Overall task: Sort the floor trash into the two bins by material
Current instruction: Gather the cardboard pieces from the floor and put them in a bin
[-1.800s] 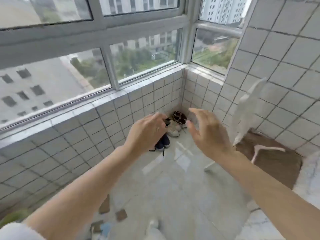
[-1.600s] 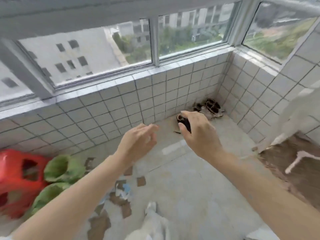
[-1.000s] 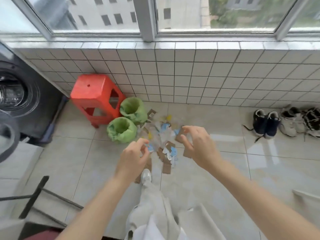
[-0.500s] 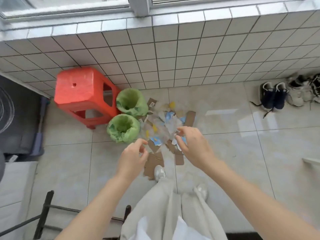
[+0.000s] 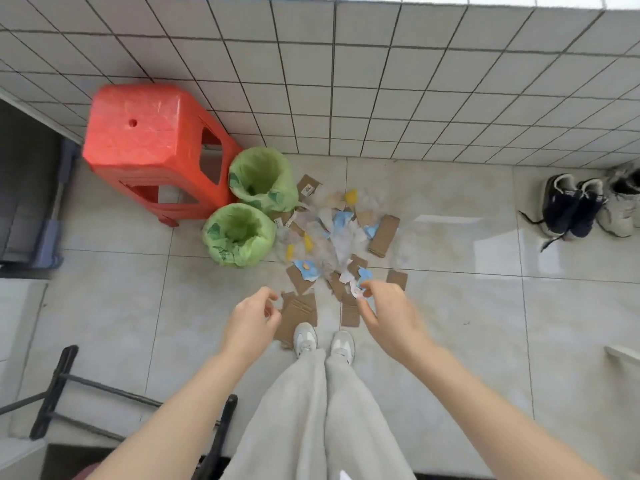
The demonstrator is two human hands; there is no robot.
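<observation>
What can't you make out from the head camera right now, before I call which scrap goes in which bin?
- Two green-bagged bins: no labels visible, so which takes which material is unknown.
- Pale translucent scraps in the pile: blurred, paper or plastic film unclear.
- Right hand: fingertips overlap small scraps; grip or no grip unclear.
- Pale shoes: cut by right edge.
- Dark appliance: cut by left edge.

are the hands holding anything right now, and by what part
Nothing is clearly held. The left hand is loosely curled and empty; the right hand reaches over the trash pile, and a grip cannot be told.
</observation>
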